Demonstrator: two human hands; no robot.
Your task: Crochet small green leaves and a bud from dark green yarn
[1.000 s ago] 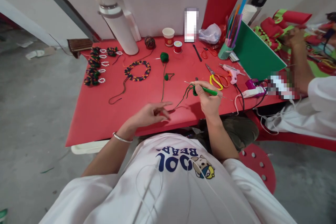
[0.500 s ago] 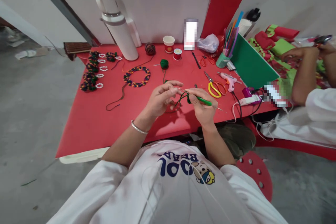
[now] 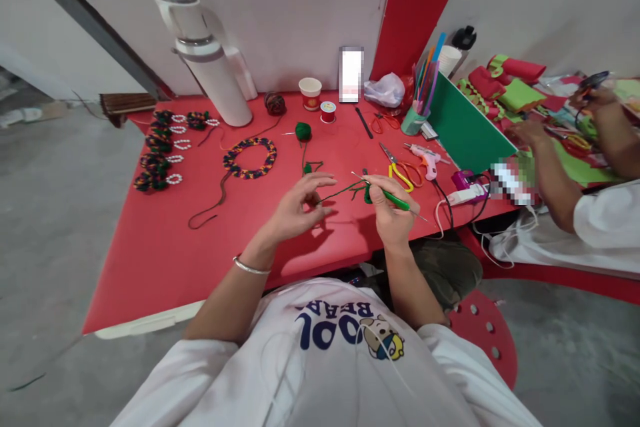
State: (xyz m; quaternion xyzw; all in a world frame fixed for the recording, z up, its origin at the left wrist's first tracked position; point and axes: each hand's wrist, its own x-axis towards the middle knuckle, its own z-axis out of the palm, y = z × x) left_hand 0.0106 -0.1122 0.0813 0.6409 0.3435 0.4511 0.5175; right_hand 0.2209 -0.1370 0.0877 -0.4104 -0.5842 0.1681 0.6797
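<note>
My right hand grips a crochet hook with a green handle, its thin metal tip pointing left. A small dark green crocheted piece is pinched in the same fingers, partly hidden. From there green yarn stretches across to my left hand, where it runs between partly curled fingers. Behind the left hand, a ball of green yarn sits on the red table, its strand trailing toward me. A ring of multicoloured crochet lies flat left of the ball.
Multicoloured crocheted pieces with white bead loops line the left side. A thermos, paper cup and propped phone stand behind. Scissors and a glue gun lie right. Beyond a green board, another person's arms work.
My hands have moved apart, and the loose yarn between them is now drawn straight. My left hand's fingers have opened wider. The other person's hands have shifted, and the view has moved slightly.
</note>
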